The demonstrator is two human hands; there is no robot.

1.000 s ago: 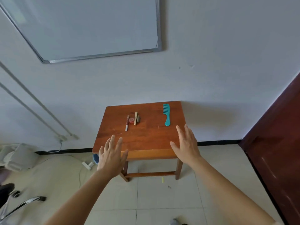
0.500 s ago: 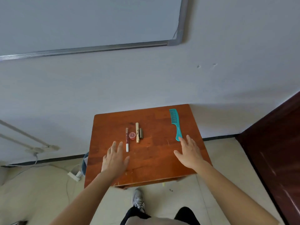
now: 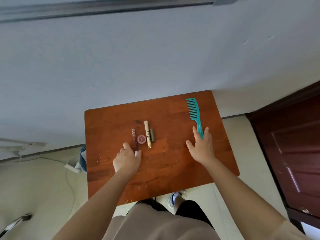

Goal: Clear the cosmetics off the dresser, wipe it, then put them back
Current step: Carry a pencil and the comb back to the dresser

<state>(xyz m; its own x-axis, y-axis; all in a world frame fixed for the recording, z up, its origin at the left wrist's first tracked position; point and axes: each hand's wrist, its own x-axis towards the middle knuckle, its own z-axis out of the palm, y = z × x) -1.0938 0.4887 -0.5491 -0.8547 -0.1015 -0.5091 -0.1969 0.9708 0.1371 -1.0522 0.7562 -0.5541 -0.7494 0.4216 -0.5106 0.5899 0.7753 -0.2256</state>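
Observation:
A small wooden dresser table (image 3: 173,170) stands against the wall. Near its middle lie a dark red lip gloss tube (image 3: 133,138) with a white cap, a small round pink pot (image 3: 141,139), a cream tube (image 3: 147,134) and a short olive tube (image 3: 152,135). A teal comb (image 3: 194,111) lies at the back right. My left hand (image 3: 127,159) is low over the gloss tube's white end, thumb on the tube's left side and fingers on its right; the tube still lies flat. My right hand (image 3: 201,148) is spread over the comb's handle end, which shows between two fingers.
A dark red door (image 3: 290,153) stands to the right. A white power strip (image 3: 72,168) with cable and a blue bin (image 3: 83,158) sit on the floor left of the table. A chair leg (image 3: 15,222) shows bottom left. My legs and a shoe (image 3: 174,199) are at the table's front.
I have stepped closer to the table. Both hands moved forward over the tabletop, the left one reaching the lip gloss tube and the right one reaching the comb handle. The items have not shifted.

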